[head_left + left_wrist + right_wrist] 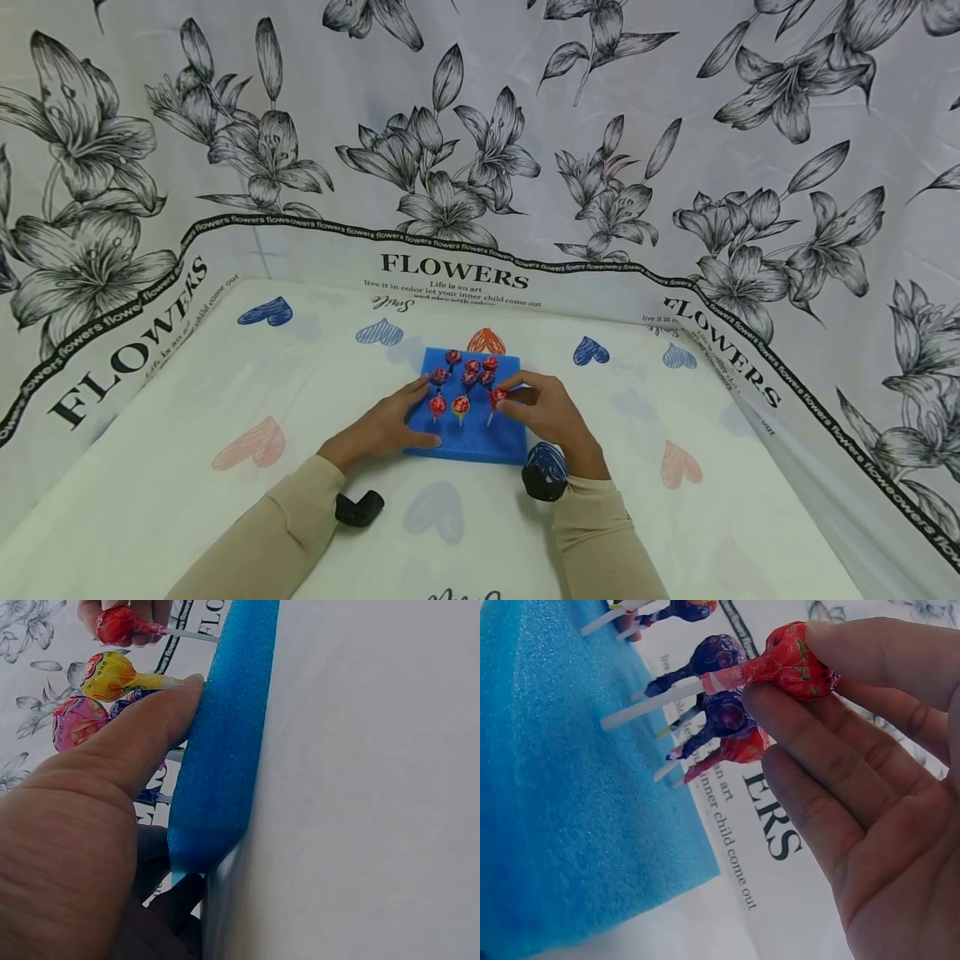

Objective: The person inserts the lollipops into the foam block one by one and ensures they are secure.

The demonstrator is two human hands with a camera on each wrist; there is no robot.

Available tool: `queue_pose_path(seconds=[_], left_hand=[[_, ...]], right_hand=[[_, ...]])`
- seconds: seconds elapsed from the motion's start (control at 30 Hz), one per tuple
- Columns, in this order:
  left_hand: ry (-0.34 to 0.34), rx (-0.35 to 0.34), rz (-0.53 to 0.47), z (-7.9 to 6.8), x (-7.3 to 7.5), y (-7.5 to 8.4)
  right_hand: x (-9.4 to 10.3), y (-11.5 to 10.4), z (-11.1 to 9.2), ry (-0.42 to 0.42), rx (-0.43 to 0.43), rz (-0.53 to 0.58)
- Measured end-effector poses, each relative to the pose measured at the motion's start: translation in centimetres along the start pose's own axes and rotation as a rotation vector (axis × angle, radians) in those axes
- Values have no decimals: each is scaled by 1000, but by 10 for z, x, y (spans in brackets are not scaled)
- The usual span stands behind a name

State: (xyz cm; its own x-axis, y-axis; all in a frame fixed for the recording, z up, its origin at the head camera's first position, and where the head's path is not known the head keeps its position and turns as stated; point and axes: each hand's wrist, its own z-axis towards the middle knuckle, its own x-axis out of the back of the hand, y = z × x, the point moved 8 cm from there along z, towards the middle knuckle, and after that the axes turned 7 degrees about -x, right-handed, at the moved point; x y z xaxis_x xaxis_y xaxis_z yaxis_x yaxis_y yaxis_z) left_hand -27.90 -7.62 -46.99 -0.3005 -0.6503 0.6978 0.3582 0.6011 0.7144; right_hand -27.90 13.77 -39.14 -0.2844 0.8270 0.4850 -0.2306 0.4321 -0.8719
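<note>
A blue foam block (465,442) lies on the table with several wrapped lollipops standing in it on white sticks. My right hand (547,408) pinches a red-wrapped lollipop (799,660) by its head, between thumb and fingers. Its stick meets the foam at the right of the front row; how deep it sits I cannot tell. My left hand (382,429) grips the block's left side, thumb on the top face, fingers around the edge and partly hidden. Near that thumb stand a yellow lollipop (109,675) and a pink one (79,720). Purple-wrapped lollipops (724,712) stand further back.
A white tablecloth (187,500) printed with hearts covers the table. Behind it hangs a flower-patterned curtain (600,67). A black device (360,510) is by the left wrist, and another dark device (545,473) is by the right wrist.
</note>
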Motion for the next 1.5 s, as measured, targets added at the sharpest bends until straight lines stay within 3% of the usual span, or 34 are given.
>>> queue_pose_path(seconds=[0.27,0.57,0.77,1.2,1.5], left_hand=[[1,-1,4,1,3,2],[2,6,5,0,0,0],[2,5,4,1,0,-1],[2,2,1,1,0,0],[4,8,-3,0,0,-2]], right_hand=[[0,15,7,-17,-28,19],[-1,16,6,-6,-48,-16],[-7,17,6,-71,-33,-14],[-15,28,8,-110,-119,-71],[-14,24,6,-113,-92,-76]])
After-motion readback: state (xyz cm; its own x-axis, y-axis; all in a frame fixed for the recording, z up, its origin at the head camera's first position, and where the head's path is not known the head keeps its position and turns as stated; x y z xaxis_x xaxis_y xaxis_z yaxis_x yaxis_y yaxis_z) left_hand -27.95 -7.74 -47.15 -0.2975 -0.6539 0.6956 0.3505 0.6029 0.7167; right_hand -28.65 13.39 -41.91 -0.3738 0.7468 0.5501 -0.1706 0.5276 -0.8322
